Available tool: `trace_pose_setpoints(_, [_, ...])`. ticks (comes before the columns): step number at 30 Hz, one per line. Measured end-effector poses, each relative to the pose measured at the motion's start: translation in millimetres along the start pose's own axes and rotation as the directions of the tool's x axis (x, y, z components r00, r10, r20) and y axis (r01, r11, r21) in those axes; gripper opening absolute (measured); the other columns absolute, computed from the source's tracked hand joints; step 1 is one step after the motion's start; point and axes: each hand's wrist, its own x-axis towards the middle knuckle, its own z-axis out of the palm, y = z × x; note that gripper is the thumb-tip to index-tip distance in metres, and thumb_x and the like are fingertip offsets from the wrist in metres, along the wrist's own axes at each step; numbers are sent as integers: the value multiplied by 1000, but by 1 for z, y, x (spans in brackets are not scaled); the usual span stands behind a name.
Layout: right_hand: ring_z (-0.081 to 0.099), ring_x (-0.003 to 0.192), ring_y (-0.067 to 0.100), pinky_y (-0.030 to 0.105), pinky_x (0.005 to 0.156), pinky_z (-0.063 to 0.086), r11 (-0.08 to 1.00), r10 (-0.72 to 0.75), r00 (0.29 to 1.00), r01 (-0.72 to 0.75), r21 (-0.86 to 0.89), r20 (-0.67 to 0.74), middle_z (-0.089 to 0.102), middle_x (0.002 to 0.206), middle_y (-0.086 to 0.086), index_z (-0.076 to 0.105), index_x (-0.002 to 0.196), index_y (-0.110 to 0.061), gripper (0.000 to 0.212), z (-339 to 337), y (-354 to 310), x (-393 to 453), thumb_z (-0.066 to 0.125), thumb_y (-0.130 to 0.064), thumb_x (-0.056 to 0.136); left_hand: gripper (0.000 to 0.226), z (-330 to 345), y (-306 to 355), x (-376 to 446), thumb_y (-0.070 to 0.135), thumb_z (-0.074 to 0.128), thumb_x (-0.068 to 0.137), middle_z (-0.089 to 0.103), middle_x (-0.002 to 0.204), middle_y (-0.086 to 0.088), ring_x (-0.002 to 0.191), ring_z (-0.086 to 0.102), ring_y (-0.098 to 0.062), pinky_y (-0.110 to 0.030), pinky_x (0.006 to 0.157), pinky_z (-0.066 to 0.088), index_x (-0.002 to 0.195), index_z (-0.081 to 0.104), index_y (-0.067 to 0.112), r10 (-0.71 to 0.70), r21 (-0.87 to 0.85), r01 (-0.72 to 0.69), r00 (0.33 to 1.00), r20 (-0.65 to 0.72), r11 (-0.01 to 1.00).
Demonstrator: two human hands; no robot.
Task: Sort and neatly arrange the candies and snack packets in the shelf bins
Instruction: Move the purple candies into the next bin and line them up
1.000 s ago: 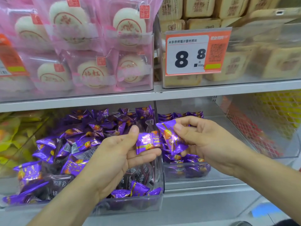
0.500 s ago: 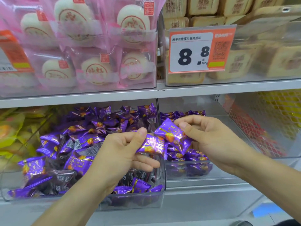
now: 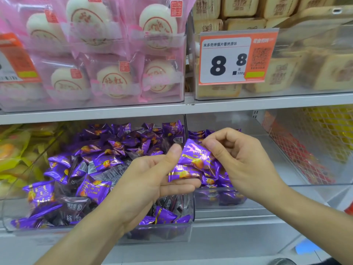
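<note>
My left hand is held palm-up in front of the lower shelf, thumb raised, fingers loosely curled under a shiny purple foil candy packet that lies across my fingertips. My right hand pinches a second purple packet by its upper end, between thumb and bent fingers; this packet tilts down to the left and overlaps the one in my left hand. Both wrappers are crinkly, pillow-shaped, with gold lettering and an orange spot.

Behind my left hand, a clear hard-plastic bin is heaped with the same purple packets, mixed with a few darker, see-through ones. Just beside it to the right, a second clear bin holds a smaller pile of purple packets at its front.

On the upper shelf, a clear bin holds soft pink bags of round white pastries. To its right, square tan cakes sit behind an orange and white price tag reading 8.8. Yellow packets fill the lower left.
</note>
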Motion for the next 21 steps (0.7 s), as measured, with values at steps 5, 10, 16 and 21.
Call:
trace_pose_setpoints(5, [63, 71, 21, 38, 68, 53, 979, -108, 992, 118, -164, 67, 70, 80, -3, 69, 88, -25, 11, 3, -4, -8, 62, -32, 91, 40, 2, -6, -1, 28, 64, 81, 74, 104, -20, 96, 72, -35, -28, 78, 60, 106, 72, -2, -16, 15, 14, 995, 97, 1000])
trace_pose_setpoints(10, [65, 79, 8, 25, 73, 51, 946, -108, 988, 137, -295, 112, 69, 84, -13, 70, 91, -26, 30, -10, -6, -3, 51, -47, 97, 39, 5, -11, 1, 20, 62, 83, 73, 107, -20, 99, 71, -36, -36, 88, 57, 113, 67, -3, 15, 29, -19, 991, 130, 999])
trace_pose_setpoints(16, [68, 74, 11, 22, 73, 55, 754, 214, 959, -39, -656, 188, 74, 85, -2, 68, 88, -24, 16, -107, 31, 51, 81, -27, 79, 30, 21, -16, 7, 19, 61, 84, 76, 98, -15, 93, 74, -31, -30, 80, 60, 106, 70, 1, 109, 161, -126, 988, 113, 979])
trace_pose_setpoints(21, [64, 90, 20, 21, 75, 52, 572, 461, 871, -148, -807, 167, 65, 98, -1, 66, 104, -16, 43, -123, 89, 82, 89, -26, 70, 17, 40, -22, 19, 9, 60, 91, 77, 94, -12, 89, 75, -28, -29, 78, 60, 103, 70, 3, 151, 219, -163, 986, 69, 962])
